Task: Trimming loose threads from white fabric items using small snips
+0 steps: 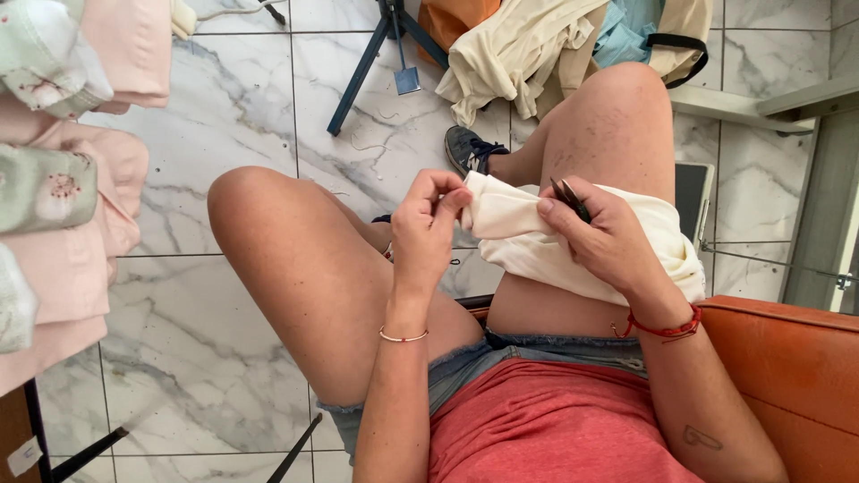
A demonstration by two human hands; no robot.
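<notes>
Seated over a marble floor (224,107), your left hand (428,228) pinches shut on the edge of the cream garment (528,246) draped across your right thigh. Your right hand (601,234) closes around small dark snips (570,199) against the cloth; trimming looks underway, with how much remains impossible to tell.

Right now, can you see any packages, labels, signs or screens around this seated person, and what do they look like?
Small white paper tag: bottom left corner, stuck on a dark brown edge, roughly rectangular; any marks are too small to tell.
Flat dark panel with a pale frame: on the marble floor beside the raised knee, mostly hidden; it could be a screen, I cannot tell.
No packages or signs show.
</notes>
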